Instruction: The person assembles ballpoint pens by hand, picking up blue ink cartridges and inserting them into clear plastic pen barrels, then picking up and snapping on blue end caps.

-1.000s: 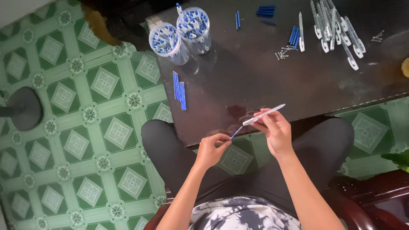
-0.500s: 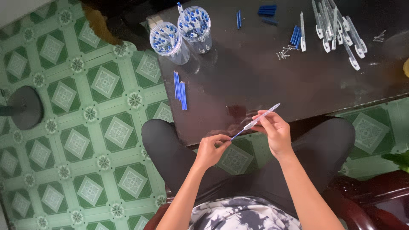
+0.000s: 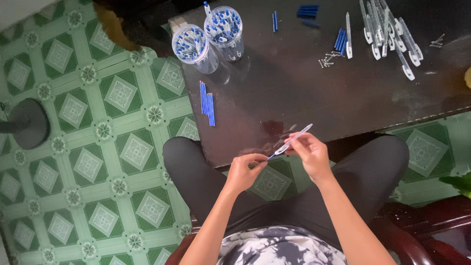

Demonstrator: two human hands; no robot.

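Between the fingertips of both hands, just off the near edge of the dark glossy table, sits a slim clear plastic pen barrel with a thin blue refill poking from its lower end. The right hand pinches the barrel around its middle, thumb and forefinger closed on it, so that it slants up and away to the right. The left hand has its thumb and forefinger closed together at the blue tip; it seems to grip the refill itself, though the contact is too small to tell for sure. Both hands hover over the person's lap, above dark trousers.

Farther out on the table, a small bundle of loose blue refills lies near its left edge. At the far left corner stand two clear plastic cups packed with blue-and-white pens, side by side. Toward the far right lies a heap of clear pen barrels with clips, with a few blue pieces and a scatter of small metal springs just beside it. Green patterned floor tiles spread to the left.
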